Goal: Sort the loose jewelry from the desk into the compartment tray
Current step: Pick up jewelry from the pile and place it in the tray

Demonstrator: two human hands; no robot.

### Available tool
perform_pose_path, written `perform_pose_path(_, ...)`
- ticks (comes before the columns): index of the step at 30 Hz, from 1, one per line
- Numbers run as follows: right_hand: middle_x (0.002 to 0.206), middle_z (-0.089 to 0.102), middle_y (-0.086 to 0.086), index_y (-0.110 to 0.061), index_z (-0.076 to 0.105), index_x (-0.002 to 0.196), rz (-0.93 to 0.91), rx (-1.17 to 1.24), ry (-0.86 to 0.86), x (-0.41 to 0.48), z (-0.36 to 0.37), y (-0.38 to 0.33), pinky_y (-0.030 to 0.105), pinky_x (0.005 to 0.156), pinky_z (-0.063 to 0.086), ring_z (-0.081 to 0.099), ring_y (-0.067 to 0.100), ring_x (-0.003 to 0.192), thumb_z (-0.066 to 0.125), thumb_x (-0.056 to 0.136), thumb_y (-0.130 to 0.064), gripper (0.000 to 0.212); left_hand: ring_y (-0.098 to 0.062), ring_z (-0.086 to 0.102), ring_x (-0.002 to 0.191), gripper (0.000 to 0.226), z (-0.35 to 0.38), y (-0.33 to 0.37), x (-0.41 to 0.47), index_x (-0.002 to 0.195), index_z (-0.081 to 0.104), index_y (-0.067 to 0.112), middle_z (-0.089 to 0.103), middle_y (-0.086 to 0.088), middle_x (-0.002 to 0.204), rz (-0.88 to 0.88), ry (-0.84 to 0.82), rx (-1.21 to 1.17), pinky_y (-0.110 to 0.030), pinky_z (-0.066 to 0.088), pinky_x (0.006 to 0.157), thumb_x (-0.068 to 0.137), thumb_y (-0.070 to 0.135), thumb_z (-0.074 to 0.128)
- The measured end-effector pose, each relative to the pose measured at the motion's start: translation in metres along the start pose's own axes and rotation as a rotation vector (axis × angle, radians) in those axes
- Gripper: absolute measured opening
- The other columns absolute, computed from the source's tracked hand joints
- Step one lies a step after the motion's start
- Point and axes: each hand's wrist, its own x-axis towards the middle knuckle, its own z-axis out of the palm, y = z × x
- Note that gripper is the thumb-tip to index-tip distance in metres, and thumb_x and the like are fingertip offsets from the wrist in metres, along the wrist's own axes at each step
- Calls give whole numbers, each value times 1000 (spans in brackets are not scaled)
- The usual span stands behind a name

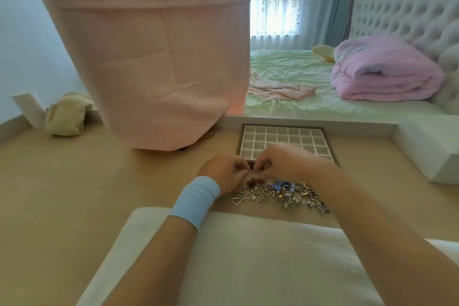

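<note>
Pick-up step: left hand [227, 172] and right hand [285, 162] pinch a small piece, hidden by curled fingers, above the jewelry pile [282, 195] beside the compartment tray [283, 126]; next likely needs a drop into one cell.

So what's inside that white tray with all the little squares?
The compartment tray shows only empty cells. The left hand and right hand cover its near row, so anything there is hidden.

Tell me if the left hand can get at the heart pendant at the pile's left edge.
Probably yes. The heart pendant lies uncovered on the desk right beside the left hand, with nothing between them. That hand is curled up against the right hand, though, so it may be busy.
</note>
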Motion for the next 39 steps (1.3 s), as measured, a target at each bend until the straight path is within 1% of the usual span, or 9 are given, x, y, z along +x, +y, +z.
perform_pose_path(3, 86, 70, -15, -32, 77, 105, 50, -3, -45, 12, 3, 0, 26, 66, 58, 69, 9, 75, 73, 91, -36, 15, -3, 58, 80, 10, 2, -10, 2, 90, 71, 36, 63, 19, 87, -6, 31, -15, -26, 49, 78, 89, 33, 61)
perform_pose_path(10, 94, 68, -18, -37, 78, 103, 93, -15, -86, 20, 11, 8, 29, 76, 58, 67, 7, 84, 79, 85, -39, 18, 0, 59, 79, 8, 6, -17, 5, 90, 69, 37, 64, 21, 84, 77, 38, -68, -27, 53, 77, 88, 34, 62)
perform_pose_path(14, 83, 53, -24, -41, 76, 109, 29, -72, -56, 21, 16, 6, 22, 66, 50, 57, 2, 80, 78, 83, -44, 26, -1, 60, 78, 9, 13, -20, 6, 93, 71, 37, 67, 21, 85, 113, 4, -89, -27, 55, 76, 86, 35, 65)
perform_pose_path(17, 84, 62, -22, -41, 78, 103, 17, -52, -37, 23, 17, 7, 20, 58, 46, 60, 1, 77, 79, 82, -45, 21, 0, 60, 78, 8, 15, -20, 7, 91, 70, 39, 67, 21, 85, 115, -9, -102, -26, 55, 75, 84, 38, 67)
perform_pose_path(24, 83, 71, -13, -31, 77, 98, -36, 210, 39, 19, 9, 12, 30, 74, 60, 68, 7, 74, 70, 92, -37, 11, 2, 63, 83, 19, 14, -17, 2, 96, 68, 32, 70, 14, 85, 94, 106, -304, -14, 49, 74, 79, 27, 74)
perform_pose_path(27, 71, 70, -6, -25, 76, 96, -37, 388, 88, 17, 0, 14, 27, 63, 53, 60, 7, 55, 62, 99, -35, 17, 5, 61, 78, 18, 6, -11, 4, 95, 67, 30, 69, 14, 83, 57, 212, -371, -5, 40, 66, 81, 22, 75)
perform_pose_path(29, 59, 66, -1, -21, 76, 92, -38, 464, 134, 17, -3, 14, 27, 57, 48, 51, 7, 44, 57, 102, -34, 25, 2, 61, 74, 14, -2, -7, 10, 90, 67, 31, 70, 11, 81, 40, 226, -428, -10, 42, 67, 82, 23, 75)
perform_pose_path(34, 89, 78, 2, -20, 78, 105, -24, 754, 293, 20, -1, 11, 21, 48, 45, 53, 12, 49, 60, 101, -19, 18, -8, 62, 71, 10, -25, 0, 33, 87, 71, 26, 72, 6, 77, 27, 174, -466, -25, 51, 75, 81, 21, 77)
perform_pose_path(39, 79, 77, -3, -17, 75, 109, 40, 1006, 435, 21, 1, 13, 22, 42, 39, 55, 13, 48, 73, 93, -16, 16, -5, 61, 67, 9, -30, -3, 48, 87, 73, 26, 71, 12, 73, 40, 168, -508, -25, 52, 75, 80, 22, 78)
